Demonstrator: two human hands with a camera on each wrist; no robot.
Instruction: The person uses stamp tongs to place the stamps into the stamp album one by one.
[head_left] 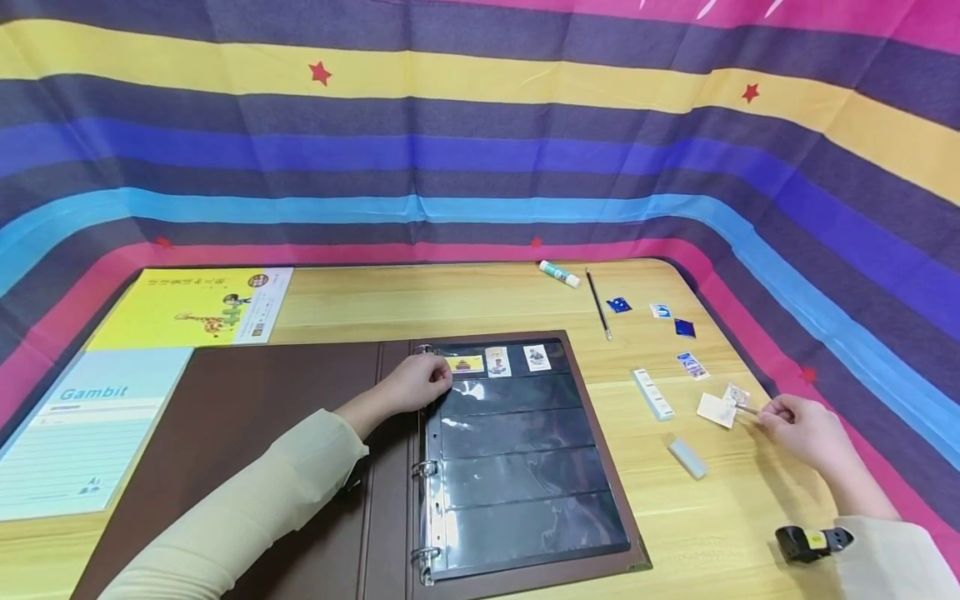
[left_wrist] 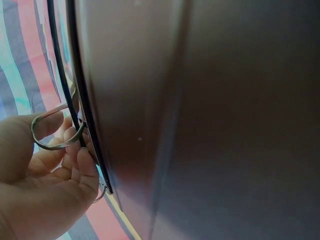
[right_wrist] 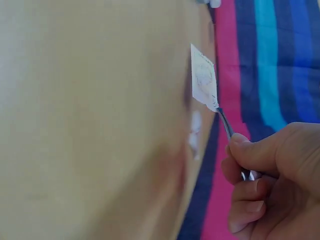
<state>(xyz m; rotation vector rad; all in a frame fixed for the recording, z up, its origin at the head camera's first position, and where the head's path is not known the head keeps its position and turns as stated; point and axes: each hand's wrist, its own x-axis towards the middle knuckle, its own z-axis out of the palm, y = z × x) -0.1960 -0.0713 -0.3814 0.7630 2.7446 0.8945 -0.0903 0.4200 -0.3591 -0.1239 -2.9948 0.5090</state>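
My right hand holds metal tweezers between thumb and fingers. Their tips grip the corner of a pale stamp, its white face overlapping another stamp in the head view. An open brown ring binder lies in front of me, with a black pocket page on its metal rings. Three stamps sit in the top row, among them a yellow one. With curled fingers my left hand pinches the page's inner edge beside the top ring.
Right of the binder lie a white-blue box, a translucent block and several loose stamps. A pencil and glue stick lie farther back. At left are a yellow book and a Gambit notebook.
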